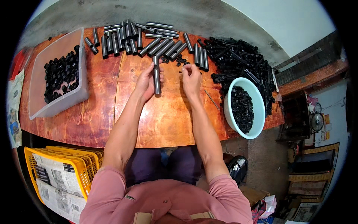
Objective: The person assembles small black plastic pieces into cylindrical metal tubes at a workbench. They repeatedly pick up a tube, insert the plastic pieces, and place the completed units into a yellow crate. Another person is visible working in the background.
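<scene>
My left hand is wrapped round a dark grey metal tube, which stands almost upright over the middle of the table, with an opening showing near its upper end. To its right, my right hand has its fingertips pinched together. Whatever they hold is too small to make out. Just beyond the right hand lie several small black pieces. A thin metal rod rests on the wood to the right of my right forearm. Behind the hands, many similar metal tubes lie in loose rows.
At the left, a clear plastic bin holds black caps. A heap of black parts covers the far right, beside a pale blue bowl of small black pieces. A yellow crate lined with newspaper stands below the reddish wooden table.
</scene>
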`<state>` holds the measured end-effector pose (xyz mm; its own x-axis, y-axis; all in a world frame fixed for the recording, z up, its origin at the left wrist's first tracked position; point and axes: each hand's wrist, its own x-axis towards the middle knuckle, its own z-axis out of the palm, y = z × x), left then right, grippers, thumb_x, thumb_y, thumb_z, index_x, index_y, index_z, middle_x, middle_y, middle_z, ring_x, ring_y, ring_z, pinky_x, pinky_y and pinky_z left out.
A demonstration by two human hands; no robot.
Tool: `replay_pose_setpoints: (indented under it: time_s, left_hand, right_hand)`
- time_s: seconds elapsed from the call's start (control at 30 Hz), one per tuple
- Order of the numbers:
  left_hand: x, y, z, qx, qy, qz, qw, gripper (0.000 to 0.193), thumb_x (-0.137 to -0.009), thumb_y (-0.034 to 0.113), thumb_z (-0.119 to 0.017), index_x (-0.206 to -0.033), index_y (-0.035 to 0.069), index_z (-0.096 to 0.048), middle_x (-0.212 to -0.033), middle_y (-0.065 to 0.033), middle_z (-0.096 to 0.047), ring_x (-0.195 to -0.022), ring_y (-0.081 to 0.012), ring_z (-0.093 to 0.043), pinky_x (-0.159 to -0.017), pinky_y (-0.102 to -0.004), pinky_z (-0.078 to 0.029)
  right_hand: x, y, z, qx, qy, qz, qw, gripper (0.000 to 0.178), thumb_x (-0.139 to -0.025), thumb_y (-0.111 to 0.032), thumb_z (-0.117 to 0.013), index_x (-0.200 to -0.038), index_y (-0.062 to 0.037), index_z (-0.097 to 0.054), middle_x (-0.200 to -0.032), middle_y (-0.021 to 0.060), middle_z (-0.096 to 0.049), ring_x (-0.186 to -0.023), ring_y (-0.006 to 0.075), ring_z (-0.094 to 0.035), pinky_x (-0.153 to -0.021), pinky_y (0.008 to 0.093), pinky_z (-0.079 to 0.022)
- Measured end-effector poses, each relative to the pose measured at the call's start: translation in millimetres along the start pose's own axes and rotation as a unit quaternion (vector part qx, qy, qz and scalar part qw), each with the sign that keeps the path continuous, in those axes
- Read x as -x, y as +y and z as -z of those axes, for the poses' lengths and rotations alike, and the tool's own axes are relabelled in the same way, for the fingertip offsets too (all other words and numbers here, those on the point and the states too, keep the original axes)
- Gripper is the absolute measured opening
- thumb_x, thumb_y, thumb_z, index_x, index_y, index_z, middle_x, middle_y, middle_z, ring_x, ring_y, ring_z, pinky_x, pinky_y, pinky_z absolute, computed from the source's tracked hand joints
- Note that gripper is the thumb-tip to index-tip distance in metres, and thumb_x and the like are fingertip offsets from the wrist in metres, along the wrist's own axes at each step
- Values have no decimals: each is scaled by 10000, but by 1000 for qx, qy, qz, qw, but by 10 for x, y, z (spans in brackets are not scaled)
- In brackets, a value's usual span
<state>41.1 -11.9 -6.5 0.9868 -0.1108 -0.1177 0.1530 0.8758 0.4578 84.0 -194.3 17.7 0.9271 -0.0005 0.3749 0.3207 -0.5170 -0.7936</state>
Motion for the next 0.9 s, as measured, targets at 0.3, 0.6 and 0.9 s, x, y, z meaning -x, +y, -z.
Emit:
replay_pose_setpoints:
  time_s: [0.3, 0.6, 0.9]
  left_hand:
    - [2, -9, 9, 26, 2, -10, 1000, 405, -1037, 378, -509, -1310, 83, -557, -945, -49, -573, -765, -161, -552, -685, -308, -486]
    - [20, 9, 28, 1, 5, -4, 1000, 436, -1032, 396, -513, -1369, 120, -523, -935, -16, -579, -760, -126, -563, -652, -278, -502]
    - [-9, -8, 38, 11, 8, -21, 1000, 415, -1033, 381, -520, -1325, 88, -555, -921, -37, -580, -762, -153, -554, -672, -305, -493]
  right_hand:
    - [-832, 252, 926, 583, -156, 37, 796, 162, -846, -97, -604, -925, -34, -731, -976, 160, -725, -970, 368, -694, -867, 489, -515]
    - [-807, 442, 1090, 660, -289, 89, 687, 203, -867, -111, -565, -995, -89, -722, -1099, 103, -710, -1102, 286, -638, -940, 449, -449]
    - [-808, 473, 1260, 680, -278, 173, 656, 128, -855, -109, -601, -962, -82, -666, -1017, 73, -715, -1069, 261, -635, -923, 462, -431]
